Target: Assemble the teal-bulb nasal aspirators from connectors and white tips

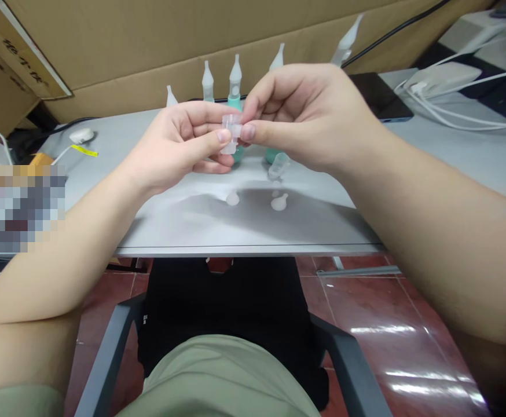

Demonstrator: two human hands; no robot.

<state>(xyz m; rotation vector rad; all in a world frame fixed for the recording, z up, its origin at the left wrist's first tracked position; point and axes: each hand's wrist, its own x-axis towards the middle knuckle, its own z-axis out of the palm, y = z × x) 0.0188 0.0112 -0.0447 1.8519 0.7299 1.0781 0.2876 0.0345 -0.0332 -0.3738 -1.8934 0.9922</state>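
Note:
My left hand (187, 136) holds a small clear plastic piece (229, 145) between thumb and fingers, above the table. The thumb and forefinger of my right hand (299, 113) pinch a small whitish part (237, 131) against its side. Behind the hands stand several bottles with white pointed tips, one of them a teal bottle (234, 103). Another clear piece (278, 166) lies on the table below my right hand. Nearer the front edge are two small white pieces, one round (233, 198) and one with a short stem (279, 202).
The grey table (183, 226) has a cardboard wall (149, 46) behind it. A dark phone (381, 95) and white cables (448, 119) lie at the right. A white oval object (81, 135) and a yellow tag (84, 151) are at the left.

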